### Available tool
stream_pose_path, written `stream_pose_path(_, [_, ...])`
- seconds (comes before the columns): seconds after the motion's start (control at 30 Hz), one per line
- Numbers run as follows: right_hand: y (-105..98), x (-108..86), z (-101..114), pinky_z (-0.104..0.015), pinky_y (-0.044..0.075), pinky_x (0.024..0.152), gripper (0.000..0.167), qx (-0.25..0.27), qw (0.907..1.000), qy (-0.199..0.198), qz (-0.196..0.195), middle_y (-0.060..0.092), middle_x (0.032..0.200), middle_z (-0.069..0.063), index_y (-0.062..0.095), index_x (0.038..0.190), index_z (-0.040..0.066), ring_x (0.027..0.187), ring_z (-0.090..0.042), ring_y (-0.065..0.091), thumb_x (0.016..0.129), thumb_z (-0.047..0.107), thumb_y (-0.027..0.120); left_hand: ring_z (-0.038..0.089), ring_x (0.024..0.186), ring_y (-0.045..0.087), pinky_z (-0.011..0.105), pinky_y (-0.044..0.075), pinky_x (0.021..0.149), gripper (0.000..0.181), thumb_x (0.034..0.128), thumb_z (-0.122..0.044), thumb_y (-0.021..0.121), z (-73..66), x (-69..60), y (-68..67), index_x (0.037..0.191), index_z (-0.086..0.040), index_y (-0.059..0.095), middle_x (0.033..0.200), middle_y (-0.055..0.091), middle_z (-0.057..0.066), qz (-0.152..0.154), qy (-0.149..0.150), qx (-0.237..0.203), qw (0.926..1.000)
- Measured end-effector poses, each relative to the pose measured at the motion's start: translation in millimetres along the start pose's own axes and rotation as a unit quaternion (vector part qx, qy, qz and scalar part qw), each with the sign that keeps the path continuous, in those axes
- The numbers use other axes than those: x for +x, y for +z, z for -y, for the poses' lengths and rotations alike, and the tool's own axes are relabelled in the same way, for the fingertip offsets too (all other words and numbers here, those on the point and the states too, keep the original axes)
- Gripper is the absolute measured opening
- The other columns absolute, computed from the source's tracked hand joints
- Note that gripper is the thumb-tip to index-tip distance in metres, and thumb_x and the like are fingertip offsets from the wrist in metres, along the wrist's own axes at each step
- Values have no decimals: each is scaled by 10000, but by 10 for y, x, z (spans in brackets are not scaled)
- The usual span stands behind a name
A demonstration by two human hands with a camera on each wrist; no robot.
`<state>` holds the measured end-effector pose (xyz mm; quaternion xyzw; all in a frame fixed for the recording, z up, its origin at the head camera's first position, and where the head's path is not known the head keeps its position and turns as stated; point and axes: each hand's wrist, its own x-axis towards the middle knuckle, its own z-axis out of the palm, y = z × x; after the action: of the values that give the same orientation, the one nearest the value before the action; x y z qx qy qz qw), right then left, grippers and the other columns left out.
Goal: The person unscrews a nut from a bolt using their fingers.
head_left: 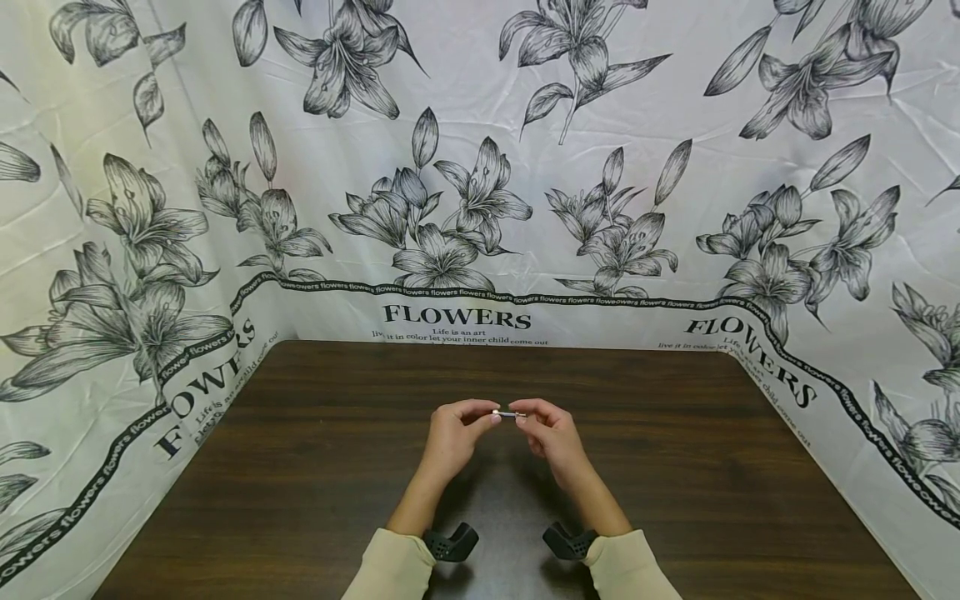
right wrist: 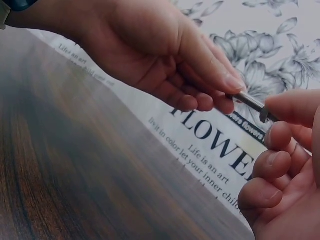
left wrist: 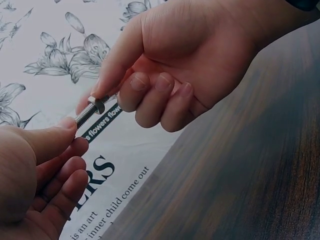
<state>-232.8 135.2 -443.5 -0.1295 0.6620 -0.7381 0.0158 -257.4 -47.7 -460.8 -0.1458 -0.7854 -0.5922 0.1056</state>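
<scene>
A small silvery threaded bolt (head_left: pixel 507 414) spans the gap between the two hands, held above the table. My left hand (head_left: pixel 452 439) pinches one end of it between thumb and index finger, and those fingertips cover that end. Toward the other end sits a hex nut (left wrist: pixel 99 104) around the threads. Thumb and index finger of my right hand (head_left: pixel 553 439) pinch at this nut, with the remaining fingers loosely curled below. Bare thread of the bolt (right wrist: pixel 250 101) shows between the left fingertips and the nut in the right wrist view.
Both hands are over a dark brown wooden table (head_left: pixel 322 467). A white cloth (head_left: pixel 622 325) with black flower prints and lettering hangs behind and along both sides of it. Each wrist wears a black camera band (head_left: pixel 452 543).
</scene>
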Motion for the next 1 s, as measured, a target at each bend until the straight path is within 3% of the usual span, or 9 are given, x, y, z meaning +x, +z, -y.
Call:
stream_pose_path(0.3, [-6,20,-28,-216,326,467,278,67,9997,-244,-28,441,638,-17,560,1187,-169,502,-99,396,937,-48,580,125,751,645,268,527,666,128,826,-97,775,8,7,1,952,-75,770,846,722,-21,-15,39,-31,10000])
stream_pose_path(0.67, [16,23,-33,-217,321,454,277,-158,9981,461,-373,471,619,-47,623,1072,-110,500,-128,405,1030,129,490,122,743,642,265,528,658,134,818,-94,780,9,4,6,950,-72,769,844,720,-16,-21,125,-21,9999])
stream_pose_path(0.83, [15,36,-58,-222,323,452,283,-191,9972,578,-440,474,608,-60,635,935,-95,490,-137,397,1024,140,505,127,747,644,262,528,662,155,826,-90,773,2,1,7,969,-34,761,851,722,-9,14,106,-44,9999])
stream_pose_path(1.0, [-34,98,-215,-227,308,446,223,-73,9970,626,-453,471,616,-59,653,928,-74,495,-139,392,997,115,558,127,752,649,266,532,668,130,831,-90,769,3,-1,11,958,-62,766,852,722,-10,34,98,-48,9999])
